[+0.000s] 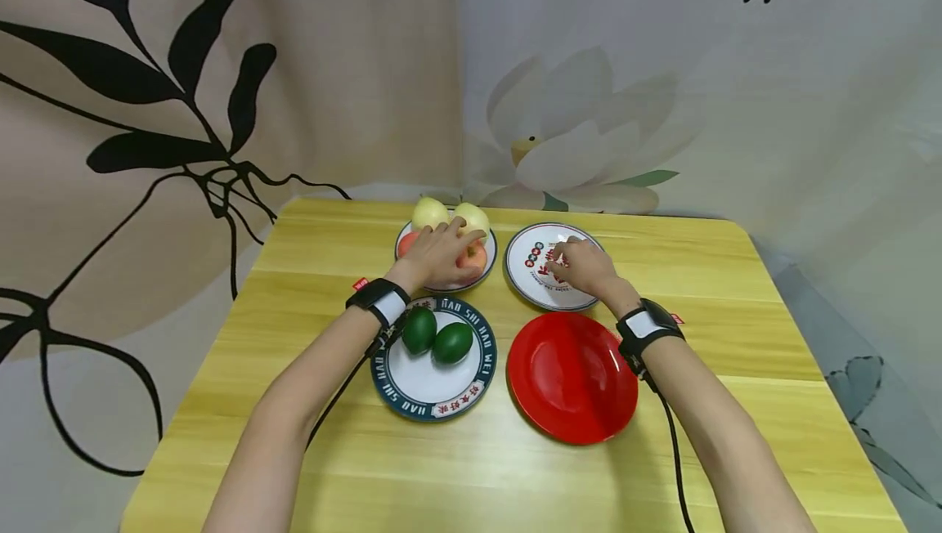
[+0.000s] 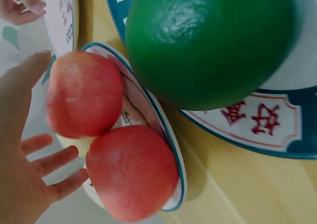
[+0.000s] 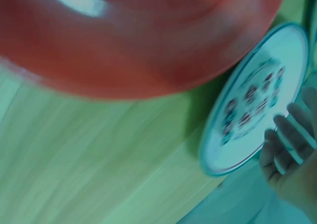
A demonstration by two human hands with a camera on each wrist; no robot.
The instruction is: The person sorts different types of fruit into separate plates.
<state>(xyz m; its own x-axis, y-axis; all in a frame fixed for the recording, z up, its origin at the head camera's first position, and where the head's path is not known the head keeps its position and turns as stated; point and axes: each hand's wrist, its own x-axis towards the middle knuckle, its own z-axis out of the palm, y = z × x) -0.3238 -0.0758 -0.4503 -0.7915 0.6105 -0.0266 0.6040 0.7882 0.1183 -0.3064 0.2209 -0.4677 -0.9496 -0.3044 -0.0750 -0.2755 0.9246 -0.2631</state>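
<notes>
My left hand (image 1: 440,255) reaches over a small white plate (image 2: 179,177) of fruit at the table's back, thumb and fingers spread. In the left wrist view its fingertips are right beside two red apples (image 2: 133,172); nothing is gripped. Two yellow-green pears (image 1: 430,214) lie behind the apples on that plate. Above the bare white plate with red lettering (image 1: 540,284) at the back right hovers my right hand (image 1: 585,266), its fingers loosely bent and holding nothing. Two smooth, dark green oval fruits (image 1: 452,342) lie on a blue-rimmed plate (image 1: 434,411) below my left wrist.
A shiny red plate (image 1: 572,378) stands at the front right, nearly touching the white lettered plate. All the plates sit on a yellow wood-grain table (image 1: 353,459). Cables (image 1: 673,451) run from both wrist straps. A printed curtain (image 1: 353,67) hangs behind the table.
</notes>
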